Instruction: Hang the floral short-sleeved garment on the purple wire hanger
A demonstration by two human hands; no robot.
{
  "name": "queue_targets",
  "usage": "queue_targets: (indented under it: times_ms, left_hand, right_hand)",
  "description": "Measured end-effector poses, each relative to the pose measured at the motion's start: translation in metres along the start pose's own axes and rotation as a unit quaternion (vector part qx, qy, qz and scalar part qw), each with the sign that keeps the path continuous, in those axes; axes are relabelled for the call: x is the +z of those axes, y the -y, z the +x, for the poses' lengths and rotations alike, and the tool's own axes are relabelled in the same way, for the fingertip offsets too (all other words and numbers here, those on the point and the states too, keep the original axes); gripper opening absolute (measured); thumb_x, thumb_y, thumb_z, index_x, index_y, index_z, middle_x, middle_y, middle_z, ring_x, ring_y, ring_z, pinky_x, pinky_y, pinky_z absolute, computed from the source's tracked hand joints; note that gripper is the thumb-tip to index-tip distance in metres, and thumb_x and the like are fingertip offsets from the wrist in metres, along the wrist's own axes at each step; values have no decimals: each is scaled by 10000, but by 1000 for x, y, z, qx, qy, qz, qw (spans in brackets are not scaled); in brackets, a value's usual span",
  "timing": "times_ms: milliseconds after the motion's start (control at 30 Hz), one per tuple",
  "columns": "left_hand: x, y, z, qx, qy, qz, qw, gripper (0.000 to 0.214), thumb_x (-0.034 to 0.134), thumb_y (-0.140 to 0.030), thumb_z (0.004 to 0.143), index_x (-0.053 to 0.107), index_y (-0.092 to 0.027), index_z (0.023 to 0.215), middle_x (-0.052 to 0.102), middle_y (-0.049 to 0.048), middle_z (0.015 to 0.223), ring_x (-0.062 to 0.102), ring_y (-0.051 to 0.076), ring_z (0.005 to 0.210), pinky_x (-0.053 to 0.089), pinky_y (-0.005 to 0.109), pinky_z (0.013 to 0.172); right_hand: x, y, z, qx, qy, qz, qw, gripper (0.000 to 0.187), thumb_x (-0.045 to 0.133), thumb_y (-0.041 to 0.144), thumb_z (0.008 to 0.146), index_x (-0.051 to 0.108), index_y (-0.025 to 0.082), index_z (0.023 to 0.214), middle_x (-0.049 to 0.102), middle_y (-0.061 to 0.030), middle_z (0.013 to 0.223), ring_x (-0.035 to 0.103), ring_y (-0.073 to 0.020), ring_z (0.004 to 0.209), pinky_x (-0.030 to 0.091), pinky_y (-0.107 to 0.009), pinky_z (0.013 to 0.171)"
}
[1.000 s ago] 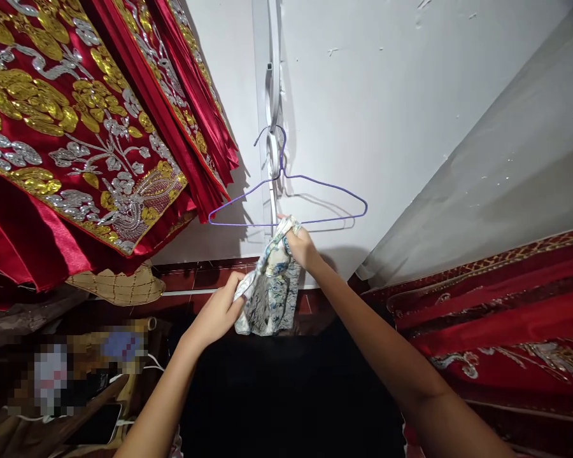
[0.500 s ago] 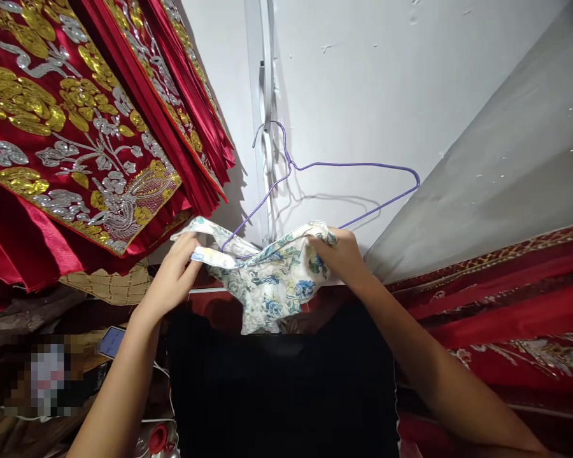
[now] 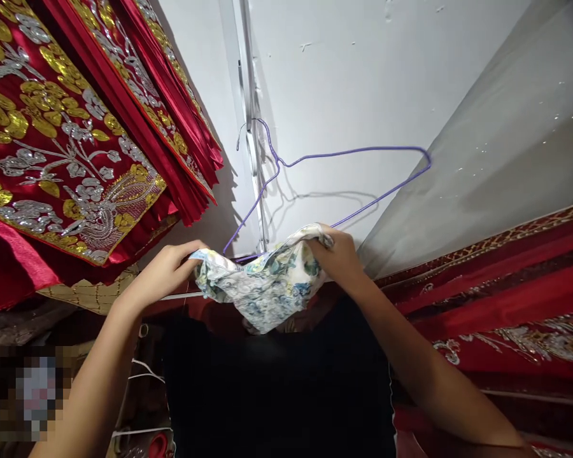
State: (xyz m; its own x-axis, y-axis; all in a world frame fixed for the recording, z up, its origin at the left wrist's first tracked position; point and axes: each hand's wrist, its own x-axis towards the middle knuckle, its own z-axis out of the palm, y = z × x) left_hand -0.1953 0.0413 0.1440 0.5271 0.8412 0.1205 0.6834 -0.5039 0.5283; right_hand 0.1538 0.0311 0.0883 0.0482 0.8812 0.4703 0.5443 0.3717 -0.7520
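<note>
A small white cloth with blue and green flowers (image 3: 262,289) is stretched between my two hands over the low left corner of a purple wire hanger (image 3: 344,152). My left hand (image 3: 165,273) pinches the cloth's left edge. My right hand (image 3: 339,254) grips its right edge, fingers closed, close to the hanger's bottom wire. The hanger hooks onto a white strip on the white wall (image 3: 363,83) and hangs tilted, its right end raised.
Red satin cloths with gold and silver embroidery (image 3: 67,146) hang at upper left. More red embroidered fabric (image 3: 501,299) lies at right under a grey panel (image 3: 516,152). A dark mass (image 3: 277,394) fills the space below my hands. Cables and clutter sit at lower left.
The cloth went from bunched below the hanger to spread between my hands over its bottom wire. The hanger tipped, right end up. My left hand rose and moved left.
</note>
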Motion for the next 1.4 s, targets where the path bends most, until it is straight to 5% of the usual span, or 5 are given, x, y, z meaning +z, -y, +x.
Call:
queue_targets:
  times_ms: [133, 533, 1133, 1267, 1400]
  left_hand:
    - [-2, 2, -22, -36, 24, 23, 999, 246, 505, -344, 943, 717, -242, 1018, 756, 16, 936, 677, 219, 822, 497, 236, 751]
    - [19, 8, 29, -7, -310, -68, 948, 70, 571, -255, 859, 596, -197, 889, 606, -13, 776, 529, 125, 653, 413, 215, 617]
    - [22, -20, 42, 22, -220, -28, 975, 282, 415, -305, 1006, 639, -200, 1141, 687, 30, 910, 621, 167, 768, 452, 258, 708]
    - [9, -15, 40, 43, -211, 44, 976, 263, 430, -248, 979, 653, -179, 1100, 665, 25, 882, 590, 154, 741, 423, 251, 708]
    - [4, -19, 39, 50, -194, 56, 978, 222, 423, -249, 973, 623, -177, 1040, 587, -13, 749, 534, 134, 652, 390, 243, 656]
  right_hand:
    - [8, 8, -2, -4, 28, 4, 1000, 270, 531, 228, 816, 355, 213, 611, 360, 38, 569, 339, -121, 561, 259, -277, 569]
    - [12, 21, -10, 53, 69, 106, 991, 234, 610, 287, 819, 509, 186, 634, 449, 35, 575, 379, -107, 559, 289, -254, 535]
    - [32, 31, -21, 26, 133, 127, 983, 198, 531, 275, 882, 476, 201, 707, 428, 31, 605, 400, -123, 582, 327, -266, 563]
    - [3, 19, -8, 21, -5, 33, 999, 131, 607, 278, 819, 650, 201, 916, 639, -44, 841, 575, -195, 748, 452, -298, 638]
    - [-31, 8, 9, 39, -216, -33, 975, 754, 708, 207, 704, 496, 193, 1427, 606, -152, 1284, 612, -267, 1026, 515, -352, 779]
